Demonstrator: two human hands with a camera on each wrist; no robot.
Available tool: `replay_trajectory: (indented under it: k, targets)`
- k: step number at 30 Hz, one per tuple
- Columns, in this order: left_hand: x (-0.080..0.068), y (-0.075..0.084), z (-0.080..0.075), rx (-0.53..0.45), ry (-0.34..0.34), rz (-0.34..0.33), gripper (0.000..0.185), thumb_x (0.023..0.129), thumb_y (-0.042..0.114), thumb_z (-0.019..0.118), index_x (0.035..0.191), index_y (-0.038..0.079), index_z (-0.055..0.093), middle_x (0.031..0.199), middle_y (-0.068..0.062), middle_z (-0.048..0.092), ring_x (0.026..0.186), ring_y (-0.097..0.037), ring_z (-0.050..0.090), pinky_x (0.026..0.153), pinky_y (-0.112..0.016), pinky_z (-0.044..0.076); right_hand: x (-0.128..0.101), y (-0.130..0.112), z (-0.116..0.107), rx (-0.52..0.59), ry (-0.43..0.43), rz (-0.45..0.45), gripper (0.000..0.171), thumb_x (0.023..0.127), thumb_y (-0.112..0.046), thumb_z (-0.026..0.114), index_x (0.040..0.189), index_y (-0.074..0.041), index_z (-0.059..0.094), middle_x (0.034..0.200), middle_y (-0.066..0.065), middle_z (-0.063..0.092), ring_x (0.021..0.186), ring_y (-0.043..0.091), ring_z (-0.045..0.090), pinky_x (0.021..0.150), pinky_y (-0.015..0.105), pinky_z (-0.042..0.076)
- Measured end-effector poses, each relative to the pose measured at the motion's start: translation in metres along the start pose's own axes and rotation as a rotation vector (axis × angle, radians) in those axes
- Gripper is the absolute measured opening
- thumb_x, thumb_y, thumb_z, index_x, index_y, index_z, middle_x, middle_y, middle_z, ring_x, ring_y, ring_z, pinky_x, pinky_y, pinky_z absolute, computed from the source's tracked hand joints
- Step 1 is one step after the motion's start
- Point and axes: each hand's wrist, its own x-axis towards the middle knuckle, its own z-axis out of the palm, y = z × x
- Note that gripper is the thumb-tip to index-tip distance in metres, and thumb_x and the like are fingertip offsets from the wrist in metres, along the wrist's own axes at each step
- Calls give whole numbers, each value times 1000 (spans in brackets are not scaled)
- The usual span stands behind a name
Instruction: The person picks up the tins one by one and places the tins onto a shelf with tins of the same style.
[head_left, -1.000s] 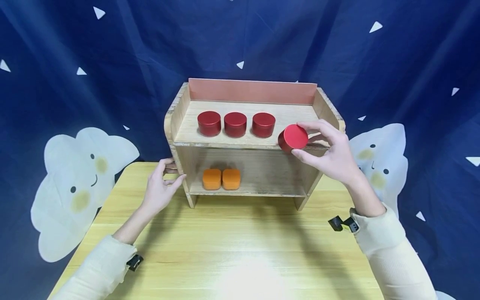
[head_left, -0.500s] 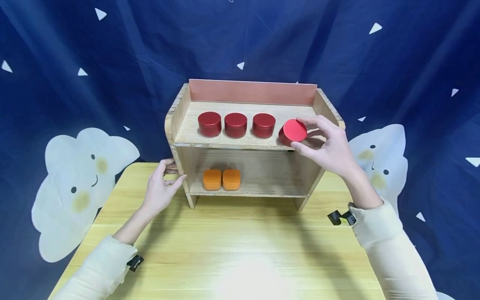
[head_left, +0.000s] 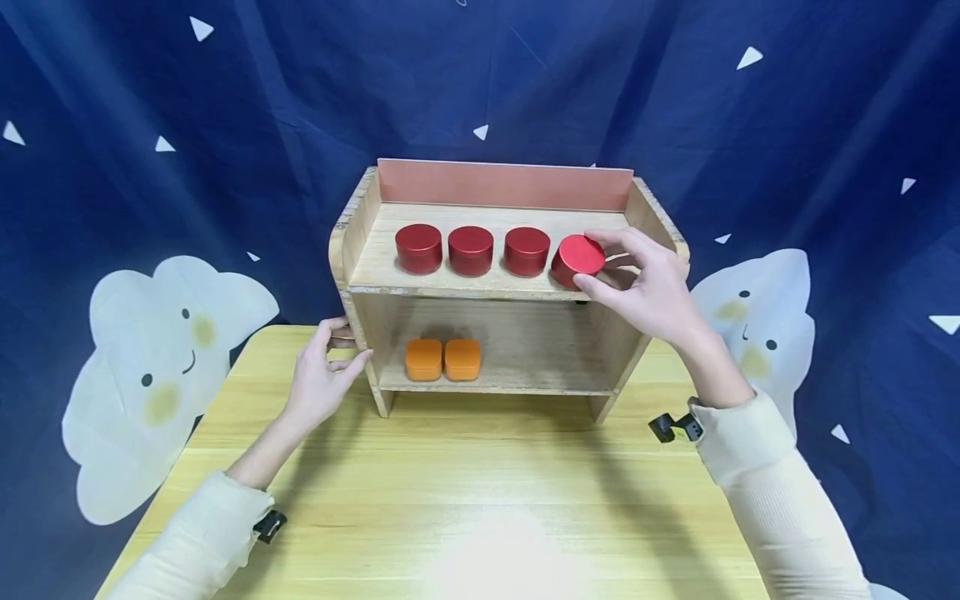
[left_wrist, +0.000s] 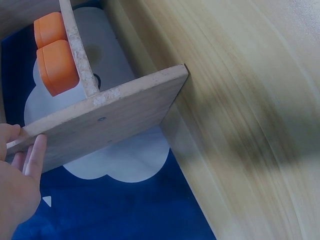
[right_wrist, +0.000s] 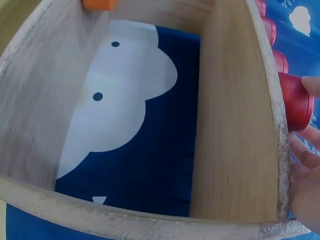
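Observation:
A small wooden shelf unit (head_left: 480, 292) with two levels stands on the table. My left hand (head_left: 318, 379) holds its left side panel (left_wrist: 100, 117), thumb at the front edge and fingers along the outer face. At the right end of the upper shelf, my right hand (head_left: 648, 283) pinches a round red tin (head_left: 577, 261) between thumb and fingers. The tin tilts toward me, its base close over the shelf's front part. In the right wrist view the same red tin (right_wrist: 295, 101) overlaps the upper board's edge. Left of it stand three upright red tins (head_left: 471, 250) in a row.
Two orange rounded-square boxes (head_left: 443, 359) sit side by side on the lower shelf, left of its middle. A pink strip (head_left: 506, 182) backs the upper shelf. Behind the wooden table (head_left: 450, 483) hangs a blue curtain (head_left: 480, 75) with white cloud shapes (head_left: 168, 383).
My right hand has raised the red tin from before the upper shelf's front edge, moved it slightly left toward the row, and tipped it less steeply. My left hand has stayed put.

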Motion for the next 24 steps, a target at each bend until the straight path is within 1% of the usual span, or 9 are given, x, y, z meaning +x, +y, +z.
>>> replay_trajectory:
  k: [3, 7, 10, 17, 24]
  targets:
    - [0, 0, 0, -1, 2, 4, 46, 94, -1, 76, 133, -7, 54, 122, -26, 69, 98, 15, 57, 76, -3, 57, 2, 1, 1, -34, -6, 13, 50, 88, -8, 84, 135, -6, 69, 124, 13, 74, 94, 3, 70, 87, 4, 56]
    - [0, 0, 0, 2, 3, 8, 46, 94, -1, 76, 133, -7, 54, 121, -26, 69, 98, 15, 57, 76, -3, 57, 5, 2, 4, -62, -4, 28, 47, 90, -9, 82, 135, -5, 69, 123, 15, 74, 96, 24, 74, 85, 3, 54]
    - [0, 1, 0, 1, 3, 10, 45, 94, -1, 76, 133, -7, 55, 121, -25, 69, 98, 14, 57, 76, -3, 57, 6, 3, 5, -68, -2, 37, 45, 91, -10, 81, 134, -3, 69, 123, 16, 73, 97, 32, 75, 84, 2, 52]
    - [-1, 1, 0, -6, 4, 10, 45, 93, -2, 76, 133, -7, 55, 121, -25, 68, 98, 13, 58, 76, -3, 57, 8, 4, 5, -91, -9, 60, 44, 93, -12, 79, 134, -3, 68, 124, 17, 73, 97, 35, 76, 83, 1, 51]
    - [0, 1, -1, 3, 5, 6, 46, 93, -1, 76, 133, -7, 54, 122, -25, 68, 98, 12, 57, 75, -2, 57, 11, 4, 6, -128, -28, 56, 42, 95, -13, 76, 134, -2, 68, 123, 17, 74, 98, 35, 76, 82, 1, 50]
